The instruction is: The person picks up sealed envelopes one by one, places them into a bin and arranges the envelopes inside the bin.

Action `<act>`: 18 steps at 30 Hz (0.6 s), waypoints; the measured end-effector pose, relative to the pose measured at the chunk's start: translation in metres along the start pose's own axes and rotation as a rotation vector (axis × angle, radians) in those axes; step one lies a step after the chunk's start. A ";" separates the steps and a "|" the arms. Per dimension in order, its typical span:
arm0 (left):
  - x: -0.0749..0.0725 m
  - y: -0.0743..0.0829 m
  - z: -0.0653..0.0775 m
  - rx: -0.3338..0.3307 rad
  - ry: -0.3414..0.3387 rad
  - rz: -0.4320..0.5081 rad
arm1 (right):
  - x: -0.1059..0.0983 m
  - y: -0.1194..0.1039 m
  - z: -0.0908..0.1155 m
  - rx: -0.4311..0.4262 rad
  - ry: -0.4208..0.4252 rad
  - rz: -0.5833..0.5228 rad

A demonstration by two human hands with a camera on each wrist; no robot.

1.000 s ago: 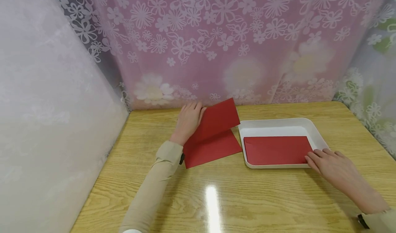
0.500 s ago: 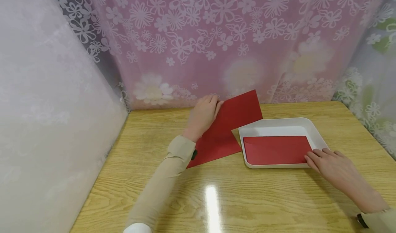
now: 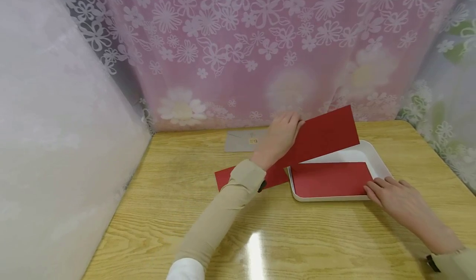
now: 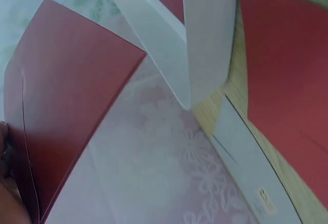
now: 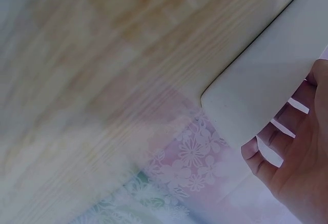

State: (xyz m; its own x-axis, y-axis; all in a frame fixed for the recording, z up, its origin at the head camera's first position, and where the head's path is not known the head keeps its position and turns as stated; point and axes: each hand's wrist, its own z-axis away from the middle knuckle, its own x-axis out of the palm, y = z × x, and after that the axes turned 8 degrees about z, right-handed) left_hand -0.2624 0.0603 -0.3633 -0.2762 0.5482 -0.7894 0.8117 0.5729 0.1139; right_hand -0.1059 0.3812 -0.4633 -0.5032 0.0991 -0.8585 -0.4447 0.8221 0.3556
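My left hand grips a red envelope by its left end and holds it tilted over the back of the white tray. The left wrist view shows the held envelope's flap seam, with the fingertips at its edge. A second red envelope lies flat inside the tray. Another red envelope lies on the table, partly hidden under my left forearm. With my right hand I hold the tray's front right corner, fingers hooked over the rim.
A grey card with a small gold mark lies at the table's back edge, partly behind my left hand. A pink flowered curtain hangs behind the wooden table. A white sheet hangs on the left.
My left hand has lifted the envelope and carried it right, from above the table to over the tray. The grey card has come into sight. The right hand stays at the tray.
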 end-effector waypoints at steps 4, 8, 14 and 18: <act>0.014 0.015 -0.006 0.021 -0.026 -0.043 | -0.001 0.001 0.001 -0.037 -0.003 0.019; 0.031 0.026 -0.004 0.050 -0.081 -0.080 | 0.000 0.001 0.001 -0.045 0.005 0.020; 0.058 0.036 0.005 0.083 -0.146 -0.092 | -0.001 0.001 0.000 -0.032 0.006 0.016; 0.069 0.041 0.010 0.070 -0.206 -0.087 | -0.003 -0.001 -0.001 -0.005 -0.015 0.010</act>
State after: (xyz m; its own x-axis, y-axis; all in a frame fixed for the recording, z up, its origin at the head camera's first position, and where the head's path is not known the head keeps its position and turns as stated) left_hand -0.2431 0.1152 -0.4193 -0.2413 0.3584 -0.9019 0.8249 0.5652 0.0039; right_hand -0.1051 0.3794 -0.4608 -0.4966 0.1156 -0.8603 -0.4434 0.8183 0.3659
